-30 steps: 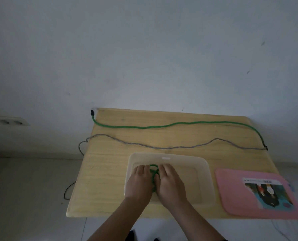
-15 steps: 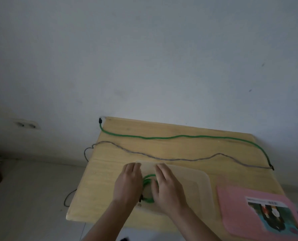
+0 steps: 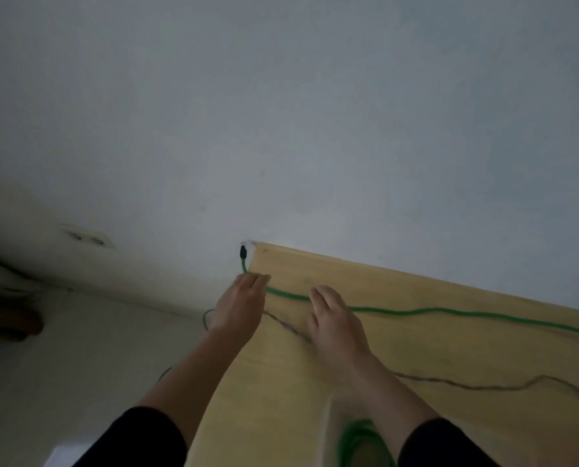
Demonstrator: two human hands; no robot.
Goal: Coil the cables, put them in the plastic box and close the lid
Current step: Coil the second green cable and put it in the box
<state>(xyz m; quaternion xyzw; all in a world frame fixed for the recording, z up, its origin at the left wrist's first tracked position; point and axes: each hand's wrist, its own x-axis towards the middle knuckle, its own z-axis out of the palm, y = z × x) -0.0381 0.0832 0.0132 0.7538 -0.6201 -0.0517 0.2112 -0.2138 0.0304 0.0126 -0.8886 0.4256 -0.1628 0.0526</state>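
Observation:
A long green cable (image 3: 426,311) runs across the far side of the wooden table (image 3: 450,352); its black plug (image 3: 243,253) hangs off the far left corner. My left hand (image 3: 239,303) lies over the cable near that corner, fingers straight. My right hand (image 3: 335,318) is stretched out over the same cable a little to the right, fingers straight. A grey braided cable (image 3: 483,386) lies nearer to me, passing under my right forearm. A coiled green cable (image 3: 359,443) sits blurred in the clear plastic box (image 3: 332,429) at the bottom edge.
A grey wall rises behind the table, with a wall socket (image 3: 87,238) low at the left. Pale floor lies left of the table, where a thin dark wire (image 3: 165,372) hangs near the table's left edge.
Both hands left the coiled green cable in the box and reached to the far left corner, over the long green cable. The view swung left, so the pink lid is out of sight.

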